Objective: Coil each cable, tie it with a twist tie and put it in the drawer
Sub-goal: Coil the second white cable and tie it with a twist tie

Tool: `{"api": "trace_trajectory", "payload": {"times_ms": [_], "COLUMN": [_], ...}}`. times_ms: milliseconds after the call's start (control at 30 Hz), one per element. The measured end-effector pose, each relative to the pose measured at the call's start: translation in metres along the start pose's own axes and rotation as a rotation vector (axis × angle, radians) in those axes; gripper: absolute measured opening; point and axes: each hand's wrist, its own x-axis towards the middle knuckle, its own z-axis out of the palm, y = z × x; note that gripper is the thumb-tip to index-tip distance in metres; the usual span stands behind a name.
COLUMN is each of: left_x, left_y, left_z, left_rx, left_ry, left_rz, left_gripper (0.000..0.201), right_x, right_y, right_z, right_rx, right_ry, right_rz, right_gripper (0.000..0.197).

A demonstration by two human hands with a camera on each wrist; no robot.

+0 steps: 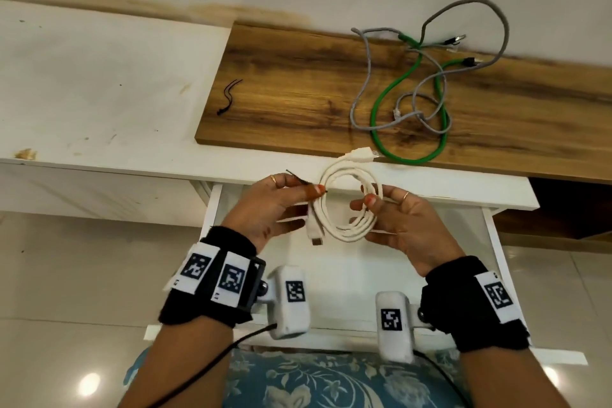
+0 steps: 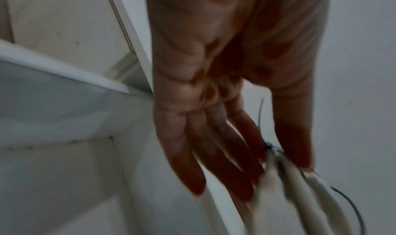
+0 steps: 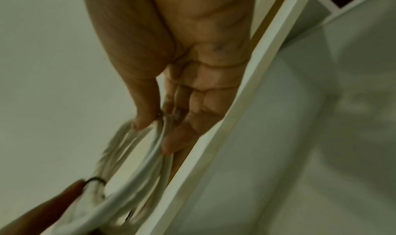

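Head cam sits above, looks fwd and down over my forearms at the open drawer [image 1: 503,242], with the wood board's [image 1: 298,86] near edge beyond. Left wrist cam looks along my left hand [image 2: 214,103], v. close, blurry, drawer's side wall to its left. Right wrist cam does likewise along my right hand [image 3: 182,69]. All three share the white cable coil [image 1: 347,202] between my hands.

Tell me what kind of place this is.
Probably a room in a home, not a workshop: a white cabinet with an open drawer, a wood-grain board on top, and glossy floor tiles below.
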Motion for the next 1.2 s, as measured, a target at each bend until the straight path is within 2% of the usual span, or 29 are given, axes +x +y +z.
{"api": "trace_trajectory", "payload": {"times_ms": [167, 300, 367, 467, 667, 767, 833, 900, 1033, 1200], "left_x": [-0.005, -0.002, 0.002, 0.006, 0.008, 0.008, 0.009, 0.011, 0.010, 0.005], "left_y": [-0.001, -0.006, -0.008, -0.009, -0.007, -0.003, -0.002, 0.000, 0.008, 0.012], "left_z": [-0.030, -0.038, -0.044, -0.057, -0.083, -0.093, -0.098, -0.100, -0.102, -0.113], "left_rx": [0.399, 0.692, 0.765, 0.821, 0.803, 0.737, 0.688, 0.615, 0.336, 0.077], "left_ry": [-0.107, -0.181, -0.169, -0.084, 0.093, 0.188, 0.272, 0.364, 0.550, 0.714], "left_rz": [-0.058, -0.158, -0.173, -0.157, -0.140, -0.084, -0.024, 0.056, 0.197, 0.275], "left_gripper": [0.016, 0.011, 0.011, 0.010, 0.019, 0.018, 0.018, 0.018, 0.021, 0.016], "right_x": [0.002, 0.006, 0.011, 0.022, 0.061, 0.080, 0.096, 0.115, 0.146, 0.159], "right_y": [-0.001, 0.007, 0.011, 0.016, 0.018, 0.030, 0.046, 0.065, 0.104, 0.143], "right_z": [-0.010, -0.006, -0.002, 0.006, 0.027, 0.038, 0.040, 0.041, 0.045, 0.062], "right_rx": [-0.270, -0.489, -0.603, -0.842, -1.258, -1.351, -1.390, -1.434, -1.527, -1.596], "right_ry": [-0.110, -0.166, -0.212, -0.278, -0.411, -0.536, -0.587, -0.571, -0.493, -0.577], "right_rz": [-0.061, -0.062, -0.062, -0.063, -0.026, 0.070, 0.150, 0.207, 0.225, 0.237], "right_gripper": [0.020, 0.018, 0.016, 0.014, 0.014, 0.009, 0.012, 0.016, 0.016, 0.029]}}
